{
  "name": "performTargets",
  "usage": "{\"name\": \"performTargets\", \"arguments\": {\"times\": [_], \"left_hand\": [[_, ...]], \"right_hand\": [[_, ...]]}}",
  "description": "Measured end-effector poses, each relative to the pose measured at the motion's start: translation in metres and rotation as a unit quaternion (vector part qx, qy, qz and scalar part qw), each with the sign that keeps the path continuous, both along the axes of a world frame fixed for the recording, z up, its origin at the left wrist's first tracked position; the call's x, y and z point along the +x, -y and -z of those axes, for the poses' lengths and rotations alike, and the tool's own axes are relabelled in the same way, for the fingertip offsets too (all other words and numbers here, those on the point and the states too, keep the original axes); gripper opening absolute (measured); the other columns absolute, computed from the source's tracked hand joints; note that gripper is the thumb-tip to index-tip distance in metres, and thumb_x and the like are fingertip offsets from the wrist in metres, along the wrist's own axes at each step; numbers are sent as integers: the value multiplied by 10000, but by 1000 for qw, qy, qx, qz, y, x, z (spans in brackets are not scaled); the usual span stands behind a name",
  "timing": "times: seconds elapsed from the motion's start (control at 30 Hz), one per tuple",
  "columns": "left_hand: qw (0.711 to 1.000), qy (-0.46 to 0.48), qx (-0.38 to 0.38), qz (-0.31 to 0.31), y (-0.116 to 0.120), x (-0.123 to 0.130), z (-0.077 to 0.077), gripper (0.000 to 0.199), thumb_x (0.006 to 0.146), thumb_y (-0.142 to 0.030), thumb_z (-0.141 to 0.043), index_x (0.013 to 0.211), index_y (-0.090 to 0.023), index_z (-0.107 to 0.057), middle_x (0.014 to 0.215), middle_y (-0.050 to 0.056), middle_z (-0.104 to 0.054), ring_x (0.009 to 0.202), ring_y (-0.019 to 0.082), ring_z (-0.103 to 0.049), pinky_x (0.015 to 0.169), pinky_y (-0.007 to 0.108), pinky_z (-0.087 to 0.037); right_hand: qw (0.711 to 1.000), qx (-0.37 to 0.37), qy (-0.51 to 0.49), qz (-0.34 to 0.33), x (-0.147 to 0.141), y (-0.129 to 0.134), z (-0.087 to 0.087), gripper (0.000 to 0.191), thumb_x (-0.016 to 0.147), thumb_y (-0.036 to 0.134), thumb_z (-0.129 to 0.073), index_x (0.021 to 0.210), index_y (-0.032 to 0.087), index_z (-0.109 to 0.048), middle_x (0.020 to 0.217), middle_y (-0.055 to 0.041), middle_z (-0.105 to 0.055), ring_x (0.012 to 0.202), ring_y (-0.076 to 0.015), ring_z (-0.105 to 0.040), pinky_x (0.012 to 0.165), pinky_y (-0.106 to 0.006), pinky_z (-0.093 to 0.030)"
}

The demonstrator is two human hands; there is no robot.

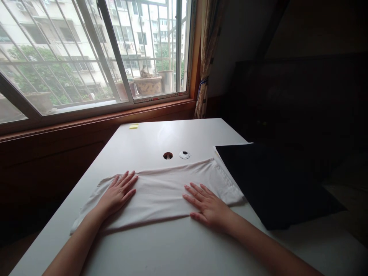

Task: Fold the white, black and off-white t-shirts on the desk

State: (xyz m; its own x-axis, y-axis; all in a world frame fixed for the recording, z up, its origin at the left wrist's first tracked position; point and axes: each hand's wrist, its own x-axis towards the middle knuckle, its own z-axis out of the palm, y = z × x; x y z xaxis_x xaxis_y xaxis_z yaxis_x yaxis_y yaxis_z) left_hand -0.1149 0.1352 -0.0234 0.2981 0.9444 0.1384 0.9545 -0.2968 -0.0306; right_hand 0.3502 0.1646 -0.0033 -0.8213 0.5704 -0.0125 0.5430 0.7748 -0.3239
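Note:
A folded white cloth (161, 191), perhaps a garment, lies lengthwise across the white table (143, 253), with soft creases along it. On its left part rests my left hand (119, 193), palm down with fingers stretched out. My right hand (205, 205) lies flat on the right part, fingers spread, its thumb near the cloth's front edge. Neither hand grips anything. The cloth's right end shows a stitched hem and touches or nearly touches a dark folded cloth (276, 184).
Behind the cloth are a round hole (168, 156) in the tabletop and a white cable grommet (184, 154). A yellow sticky note (133, 126) is near the far left corner. Beyond stand a barred window (149, 50) and a tied curtain (205, 65).

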Motion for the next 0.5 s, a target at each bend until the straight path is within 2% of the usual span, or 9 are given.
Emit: {"name": "performTargets", "arguments": {"times": [0.1, 0.2, 0.27, 0.37, 0.5], "left_hand": [[1000, -7, 1, -3, 0, 1, -2, 611, 1071, -540, -384, 1635, -359, -236, 1704, 5, -246, 1581, 294, -216, 1272, 579, -205], [999, -11, 34, -11, -1, 16, -5, 571, 1078, -520, -370, 1619, -348, -309, 1699, 24, -273, 1580, 306, -218, 1262, 613, -203], [999, -10, 52, -12, -6, 31, -8, 553, 1082, -513, -355, 1604, -330, -359, 1692, 36, -299, 1577, 302, -230, 1261, 622, -201], [999, -4, 29, -20, -16, 50, -10, 552, 1088, -509, -323, 1596, -299, -385, 1679, 47, -333, 1573, 299, -247, 1250, 624, -238], [999, 14, 1, -47, -26, 52, -4, 581, 1081, -529, -322, 1606, -283, -361, 1688, 55, -305, 1575, 312, -238, 1239, 634, -250]], "right_hand": [[1000, -12, 8, 14, 3, 3, -1, 660, 1047, 619, -421, 1629, 321, -330, 1725, -46, -169, 1596, -313, -135, 1287, -565, -122], [999, -2, 0, 34, -5, -1, -3, 659, 1063, 608, -377, 1630, 275, -339, 1717, -69, -200, 1591, -299, -168, 1284, -552, -167], [998, 25, -21, 49, -16, -10, -4, 655, 1075, 585, -356, 1639, 254, -317, 1714, -77, -215, 1589, -279, -187, 1286, -526, -189], [995, 65, -39, 66, -42, -29, -6, 656, 1083, 547, -362, 1645, 215, -301, 1715, -96, -209, 1589, -267, -187, 1293, -497, -192], [996, 58, -10, 74, -70, -52, -2, 685, 1082, 551, -343, 1633, 146, -319, 1713, -128, -198, 1594, -269, -165, 1294, -501, -171]]}}
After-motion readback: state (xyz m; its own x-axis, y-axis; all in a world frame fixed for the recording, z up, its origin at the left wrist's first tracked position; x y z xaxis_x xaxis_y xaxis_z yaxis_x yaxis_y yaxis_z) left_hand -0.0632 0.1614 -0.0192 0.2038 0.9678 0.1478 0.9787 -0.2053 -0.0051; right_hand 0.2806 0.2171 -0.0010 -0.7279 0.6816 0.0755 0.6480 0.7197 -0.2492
